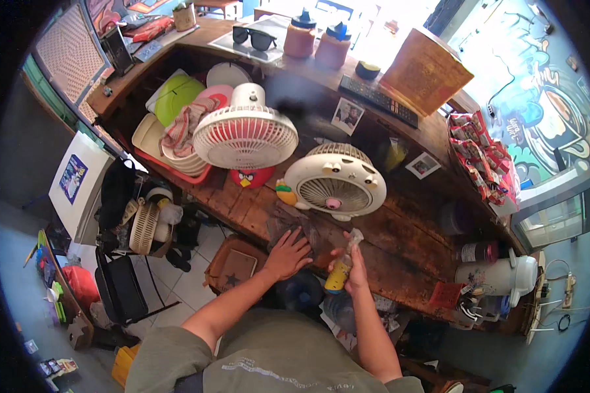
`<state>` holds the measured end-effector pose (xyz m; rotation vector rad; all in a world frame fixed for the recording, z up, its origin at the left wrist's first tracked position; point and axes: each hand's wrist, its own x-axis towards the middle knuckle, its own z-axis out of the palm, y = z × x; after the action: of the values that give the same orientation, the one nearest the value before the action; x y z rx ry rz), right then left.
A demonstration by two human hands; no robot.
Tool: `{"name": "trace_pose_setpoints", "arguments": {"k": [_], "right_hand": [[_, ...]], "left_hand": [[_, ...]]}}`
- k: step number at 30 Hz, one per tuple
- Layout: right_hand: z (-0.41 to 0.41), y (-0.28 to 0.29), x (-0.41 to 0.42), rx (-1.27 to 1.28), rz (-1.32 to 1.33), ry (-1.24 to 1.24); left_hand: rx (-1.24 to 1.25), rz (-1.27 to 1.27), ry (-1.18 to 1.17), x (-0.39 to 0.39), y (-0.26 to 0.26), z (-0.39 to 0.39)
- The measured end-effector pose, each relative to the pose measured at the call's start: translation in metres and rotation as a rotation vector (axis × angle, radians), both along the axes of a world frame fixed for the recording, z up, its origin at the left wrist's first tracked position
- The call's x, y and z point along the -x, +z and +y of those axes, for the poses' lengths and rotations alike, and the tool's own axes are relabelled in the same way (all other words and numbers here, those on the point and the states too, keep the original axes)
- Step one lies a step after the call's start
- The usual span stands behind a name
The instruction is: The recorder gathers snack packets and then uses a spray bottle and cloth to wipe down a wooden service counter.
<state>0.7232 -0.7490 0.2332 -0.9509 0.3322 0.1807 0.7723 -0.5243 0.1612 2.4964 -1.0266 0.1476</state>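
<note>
My right hand [355, 267] is wrapped around a small clear bottle [341, 272] with a yellow label, tilted over the front edge of the wooden counter [413, 250]. My left hand [289, 253] lies palm down by the same edge, fingers apart, over a dark, thin crumpled cloth or plastic [281, 220]. Beyond the hands stands a cream animal-shaped fan [344, 184] with a round grille and a carrot ornament. To its left is a white desk fan [246, 137] on a red Angry Birds base [250, 178].
A red basin [196, 177] with bowls and a striped cloth [183, 130] sits left. Sauce bottles [300, 37], sunglasses [255, 38] and a remote control [378, 100] lie on the raised ledge. An air pot [494, 276] stands right. Below the counter are a stool [238, 265] and a water jug [300, 290].
</note>
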Motion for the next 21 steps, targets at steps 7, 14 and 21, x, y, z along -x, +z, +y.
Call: {"name": "trace_pose_setpoints", "arguments": {"k": [7, 14, 21], "right_hand": [[0.002, -0.001, -0.013, 0.060, -0.025, 0.081], [-0.023, 0.006, 0.010, 0.151, 0.013, 0.057], [-0.036, 0.006, 0.010, 0.078, -0.018, 0.029]], "left_hand": [[-0.063, 0.043, 0.244, -0.053, 0.024, 0.108], [-0.362, 0.028, -0.084, -0.020, 0.010, 0.026], [-0.152, 0.113, -0.254, -0.035, 0.006, -0.064]]}}
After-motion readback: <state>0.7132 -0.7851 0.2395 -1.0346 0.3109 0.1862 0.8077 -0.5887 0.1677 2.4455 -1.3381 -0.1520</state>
